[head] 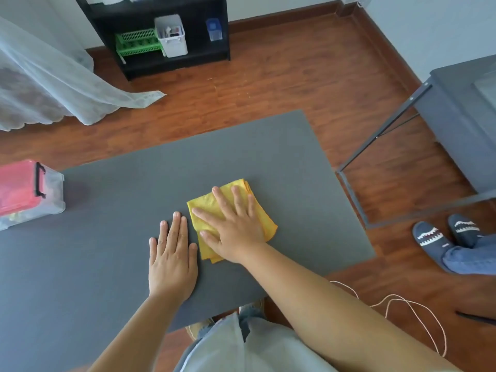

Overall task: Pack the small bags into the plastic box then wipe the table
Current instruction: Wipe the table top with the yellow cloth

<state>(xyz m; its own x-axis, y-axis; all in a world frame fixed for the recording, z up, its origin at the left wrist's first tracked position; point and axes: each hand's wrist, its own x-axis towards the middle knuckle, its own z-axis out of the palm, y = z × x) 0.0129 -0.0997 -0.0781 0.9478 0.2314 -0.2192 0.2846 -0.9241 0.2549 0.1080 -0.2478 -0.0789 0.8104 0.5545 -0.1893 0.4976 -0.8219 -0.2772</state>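
From the head view, the right hand lies flat with fingers spread on a folded yellow cloth on the grey bench, pressing it down rather than gripping it. The left hand rests open and empty, palm down, just beside the cloth. The plastic box, its red lid latched, sits at the bench's far left edge; no small bags lie loose, so packing looks done. To wipe well, keep even palm pressure, sweep in overlapping passes towards the edges, and cover the area near the box. No readable writing shows.
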